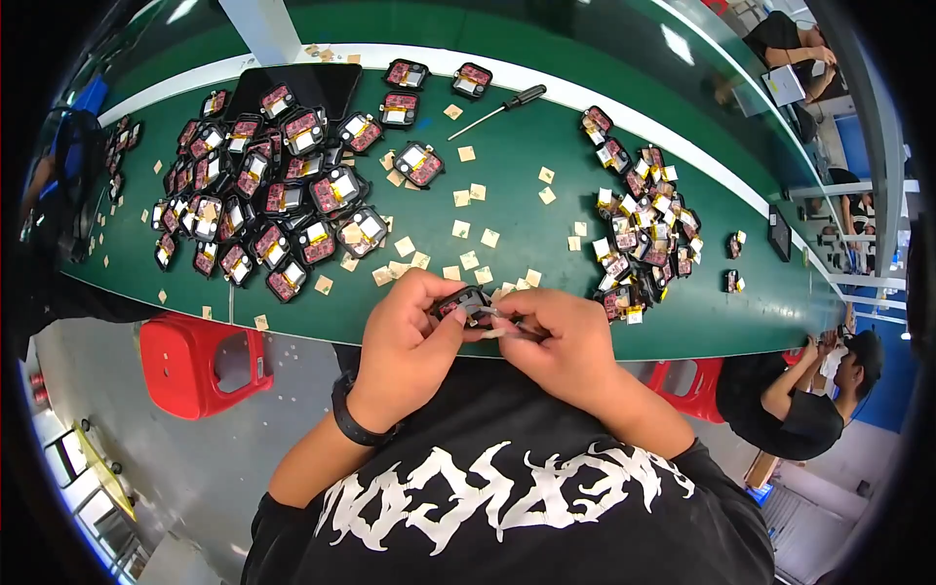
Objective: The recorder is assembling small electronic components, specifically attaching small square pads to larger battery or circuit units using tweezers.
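Observation:
At the near edge of the green table, my left hand (pixel 414 331) is closed around a small black device housing (pixel 462 303) with electronics inside. Its thumb presses on the housing's face. My right hand (pixel 561 336) pinches a slim grey pair of tweezers (pixel 522 331), whose tips reach to the housing. The fingers partly hide both the tool and the housing. Just beyond my hands, small beige paper squares (pixel 469 260) lie scattered. A large heap of similar open housings (pixel 283 198), with red boards and white batteries, spreads to the left.
On the right stands another pile of housings (pixel 634 234) with batteries lifted out. A screwdriver (pixel 502 109) and a black tray (pixel 341 88) lie toward the back. Red stools (pixel 180 366) stand along the near side. A person in black (pixel 795 405) sits at the far right.

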The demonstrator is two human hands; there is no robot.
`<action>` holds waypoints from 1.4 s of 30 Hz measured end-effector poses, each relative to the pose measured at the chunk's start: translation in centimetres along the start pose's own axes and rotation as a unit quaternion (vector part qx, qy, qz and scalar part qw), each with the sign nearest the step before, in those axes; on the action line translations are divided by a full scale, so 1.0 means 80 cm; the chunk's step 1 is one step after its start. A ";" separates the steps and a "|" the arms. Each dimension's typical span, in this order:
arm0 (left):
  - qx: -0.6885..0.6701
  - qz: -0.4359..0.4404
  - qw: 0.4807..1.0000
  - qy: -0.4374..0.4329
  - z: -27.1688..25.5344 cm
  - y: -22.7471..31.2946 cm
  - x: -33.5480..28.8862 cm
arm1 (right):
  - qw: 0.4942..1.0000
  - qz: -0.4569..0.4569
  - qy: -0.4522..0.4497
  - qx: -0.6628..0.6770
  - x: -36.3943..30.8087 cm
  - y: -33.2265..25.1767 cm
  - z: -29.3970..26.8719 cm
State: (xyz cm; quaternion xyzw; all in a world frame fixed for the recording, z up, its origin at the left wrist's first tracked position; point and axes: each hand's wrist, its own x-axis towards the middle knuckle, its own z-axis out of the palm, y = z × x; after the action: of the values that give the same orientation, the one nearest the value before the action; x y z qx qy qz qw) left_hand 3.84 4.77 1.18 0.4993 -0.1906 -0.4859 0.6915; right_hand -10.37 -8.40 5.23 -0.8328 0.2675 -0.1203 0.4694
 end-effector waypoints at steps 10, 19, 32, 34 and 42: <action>0.017 0.017 1.000 0.011 0.001 -0.007 -0.004 | 0.998 0.014 -0.026 0.059 0.009 0.007 0.006; 0.050 0.060 0.997 -0.010 -0.008 -0.015 -0.007 | 0.984 0.094 -0.041 0.145 0.015 0.001 0.014; 0.018 0.047 0.996 -0.068 -0.022 -0.013 -0.011 | 0.950 0.201 -0.012 0.238 0.034 -0.001 0.019; 0.012 0.042 0.996 -0.078 -0.025 -0.012 -0.011 | 0.948 0.205 -0.024 0.241 0.036 0.000 0.017; -0.033 0.019 0.997 -0.073 -0.016 0.006 -0.008 | 0.953 0.157 -0.048 0.253 0.037 0.008 0.019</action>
State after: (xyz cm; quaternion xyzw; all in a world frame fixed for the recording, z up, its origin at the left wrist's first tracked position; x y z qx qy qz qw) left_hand 4.73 5.95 1.21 0.4354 -0.2342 -0.5139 0.7010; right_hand -7.45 -9.22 3.70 -0.6390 0.3328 -0.0687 0.6901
